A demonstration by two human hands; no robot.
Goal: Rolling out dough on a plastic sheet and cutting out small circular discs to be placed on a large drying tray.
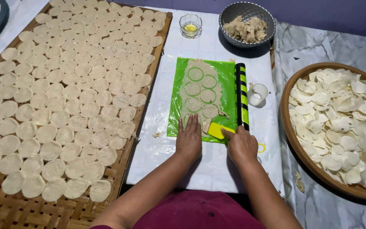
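Note:
A green mat [227, 91] lies on the white table cover, with a sheet of rolled dough [200, 91] cut into several rounds on it. My left hand [189, 138] rests flat on the near end of the dough, fingers together. My right hand [241, 144] grips a yellow scraper [216, 130] whose blade points left, under the dough's near edge. A black and green rolling pin [241, 95] lies along the mat's right edge.
A woven bamboo tray [5, 212] at left holds several rows of dough rounds. A round basket [291, 127] of dried white chips is at right. A grey bowl of dough [246, 23], a small glass of oil [190, 26] and a white cup-shaped cutter [257, 94] stand nearby.

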